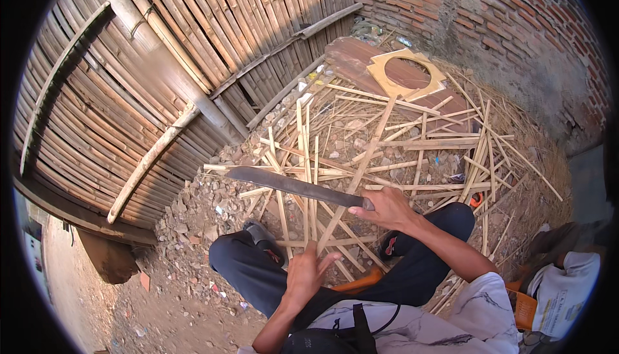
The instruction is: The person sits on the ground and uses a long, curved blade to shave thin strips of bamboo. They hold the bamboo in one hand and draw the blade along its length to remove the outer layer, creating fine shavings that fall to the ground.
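My right hand (pixel 388 208) is closed round the handle of a machete (pixel 284 184), just above my right knee. The long dark blade points left, across the front of a bamboo strip (pixel 372 148). Between my shins, my left hand (pixel 305 275) grips the near end of that strip, with the thumb out to the right. From there the strip slants away and up to the right. Whether the blade touches it, I cannot tell. Many split bamboo strips (pixel 307 141) lie crisscrossed on the ground beyond my feet.
A bamboo wall (pixel 219 25) rises at the left, and a brick wall (pixel 516 31) at the back right. A yellowish board with a round hole (pixel 380 75) rests on a brown panel (pixel 348 54). Rubble (pixel 187 231) covers the ground. An orange object (pixel 361 281) is under my legs.
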{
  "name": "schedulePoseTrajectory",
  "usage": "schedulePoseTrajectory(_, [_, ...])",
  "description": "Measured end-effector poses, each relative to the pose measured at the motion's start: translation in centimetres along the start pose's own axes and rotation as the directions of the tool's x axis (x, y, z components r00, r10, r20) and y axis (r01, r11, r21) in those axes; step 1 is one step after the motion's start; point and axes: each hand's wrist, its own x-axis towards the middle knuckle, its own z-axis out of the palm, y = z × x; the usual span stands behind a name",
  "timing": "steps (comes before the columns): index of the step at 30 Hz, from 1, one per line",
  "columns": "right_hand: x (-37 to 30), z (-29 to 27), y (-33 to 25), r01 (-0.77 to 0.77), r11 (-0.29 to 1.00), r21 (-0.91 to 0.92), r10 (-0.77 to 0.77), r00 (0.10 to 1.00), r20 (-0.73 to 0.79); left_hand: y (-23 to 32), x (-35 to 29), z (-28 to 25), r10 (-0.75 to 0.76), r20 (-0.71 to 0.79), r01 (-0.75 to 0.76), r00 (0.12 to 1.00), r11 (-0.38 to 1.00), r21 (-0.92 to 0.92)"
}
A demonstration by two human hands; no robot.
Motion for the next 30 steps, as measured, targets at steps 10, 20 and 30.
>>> schedulePoseTrajectory(10, [-2.7, 3.7, -2.4, 0.025, 0.99, 0.141, -0.016, 0.998, -0.064, 2.6, 3.0, -0.9, -0.052, 0.053, 0.064, 0.997, 0.962, -0.264])
schedulePoseTrajectory(20, [-0.6, 1.2, 0.9, -0.093, 0.978, 0.189, 0.121, 0.983, -0.141, 2.1, 2.3, -0.8, -0.093, 0.061, 0.104, 0.994, 0.971, -0.214])
schedulePoseTrajectory(30, [-2.8, 3.0, -0.8, -0.02, 0.984, 0.18, 0.031, 0.998, -0.057, 1.4, 3.5, 0.5, -0.071, 0.155, 0.107, 0.985, 0.964, -0.241])
